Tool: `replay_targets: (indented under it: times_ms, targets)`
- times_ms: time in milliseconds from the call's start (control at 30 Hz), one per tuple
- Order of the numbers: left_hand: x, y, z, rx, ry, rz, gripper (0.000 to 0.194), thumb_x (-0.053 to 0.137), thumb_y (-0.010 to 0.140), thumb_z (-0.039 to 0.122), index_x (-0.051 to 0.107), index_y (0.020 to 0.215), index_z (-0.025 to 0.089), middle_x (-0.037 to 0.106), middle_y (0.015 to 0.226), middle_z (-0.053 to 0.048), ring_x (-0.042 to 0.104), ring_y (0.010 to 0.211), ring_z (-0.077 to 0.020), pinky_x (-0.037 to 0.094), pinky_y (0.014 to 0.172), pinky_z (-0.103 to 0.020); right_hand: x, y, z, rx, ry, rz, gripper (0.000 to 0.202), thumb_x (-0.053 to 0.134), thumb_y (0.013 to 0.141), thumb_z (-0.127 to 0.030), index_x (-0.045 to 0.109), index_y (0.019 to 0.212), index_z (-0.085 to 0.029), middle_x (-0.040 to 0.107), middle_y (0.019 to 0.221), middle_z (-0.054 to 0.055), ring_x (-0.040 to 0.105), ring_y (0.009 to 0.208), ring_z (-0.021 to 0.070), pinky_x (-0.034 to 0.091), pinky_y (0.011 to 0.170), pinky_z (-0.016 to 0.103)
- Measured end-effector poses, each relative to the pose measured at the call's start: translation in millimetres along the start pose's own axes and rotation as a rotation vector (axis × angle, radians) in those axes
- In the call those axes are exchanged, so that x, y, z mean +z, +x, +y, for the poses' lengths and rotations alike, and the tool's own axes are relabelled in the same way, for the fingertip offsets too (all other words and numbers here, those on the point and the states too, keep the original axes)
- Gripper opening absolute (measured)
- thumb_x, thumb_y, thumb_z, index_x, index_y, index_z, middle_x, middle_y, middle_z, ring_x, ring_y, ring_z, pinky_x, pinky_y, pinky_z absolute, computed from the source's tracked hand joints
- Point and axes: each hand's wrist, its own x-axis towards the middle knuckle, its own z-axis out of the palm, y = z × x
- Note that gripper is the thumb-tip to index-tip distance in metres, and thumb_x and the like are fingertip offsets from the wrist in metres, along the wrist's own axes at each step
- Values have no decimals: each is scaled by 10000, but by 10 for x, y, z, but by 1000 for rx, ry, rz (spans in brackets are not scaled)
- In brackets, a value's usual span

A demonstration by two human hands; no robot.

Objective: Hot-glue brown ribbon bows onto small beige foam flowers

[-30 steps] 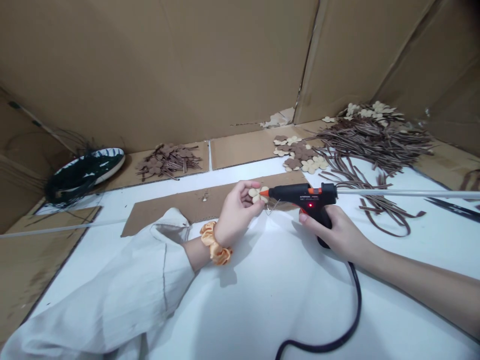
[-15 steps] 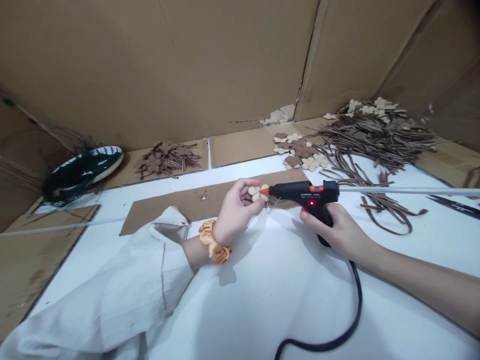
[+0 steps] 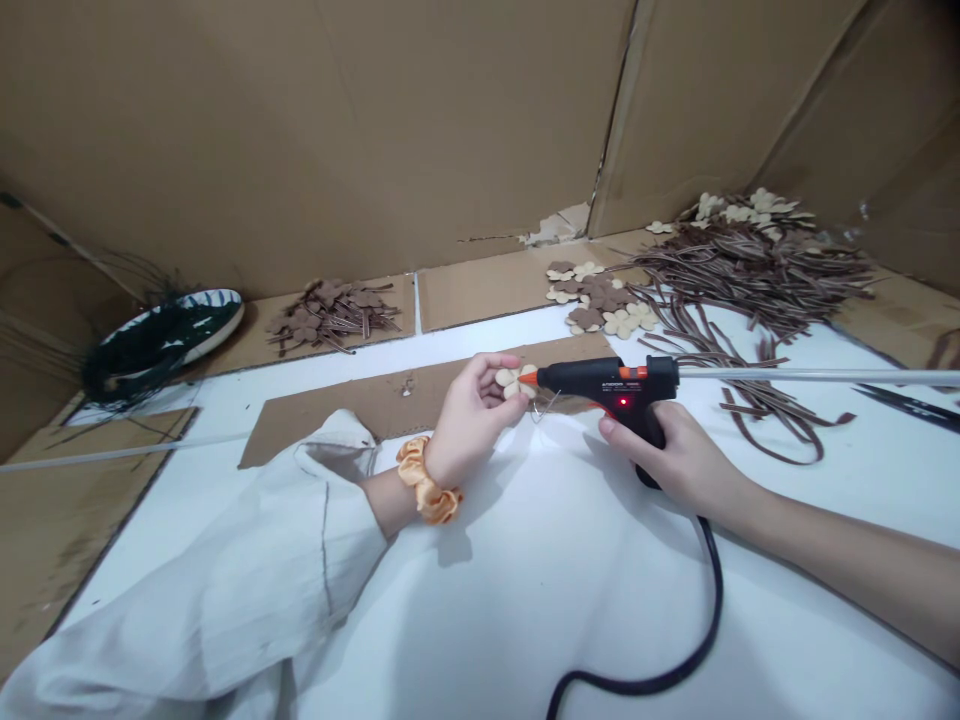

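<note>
Between its thumb and fingers, my left hand (image 3: pixel 481 405) pinches a cream flower cutout (image 3: pixel 508 382) with rounded petals. My right hand (image 3: pixel 686 455) is wrapped round the handle of a black hot glue gun (image 3: pixel 600 378), one finger at the trigger. The gun's orange nozzle (image 3: pixel 529 378) points left and meets the flower near its middle. A red light glows on the gun's body, and a long clear glue stick (image 3: pixel 795 376) juts from its back. Below the nozzle stands the gun's thin wire rest (image 3: pixel 546 406).
Brown strips (image 3: pixel 757 270) lie heaped at the back right, near brown and cream flower cutouts (image 3: pixel 604 295). More brown cutouts (image 3: pixel 322 312) sit at the back left, by a bowl (image 3: pixel 217 312) of dark green strands. Black tweezers (image 3: pixel 911 408) lie right; a cord (image 3: pixel 712 600) curves in front.
Hardly anything differs: both hands, the flower and the glue gun keep nearly the same positions, with the nozzle still at the flower. The whole view has shifted very slightly.
</note>
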Motion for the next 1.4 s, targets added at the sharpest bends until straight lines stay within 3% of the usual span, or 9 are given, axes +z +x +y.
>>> replay_targets:
  times_ms: [500, 1400]
  targets:
    - [6, 3, 12, -7, -14, 14, 311, 675, 700, 122, 544, 982, 147, 631, 822, -13, 578, 695, -92, 447, 663, -215, -4, 0, 10, -3, -5, 4, 320, 502, 802, -455, 504, 625, -188, 473, 533, -12, 441, 501, 136, 336, 471, 258]
    - [2, 2, 7, -12, -37, 18, 315, 673, 701, 139, 535, 984, 144, 639, 873, -33, 591, 754, -103, 468, 691, -221, 0, -1, 17, 10, -6, 6, 340, 494, 804, -453, 434, 585, -200, 438, 522, -22, 415, 496, 123, 319, 466, 253]
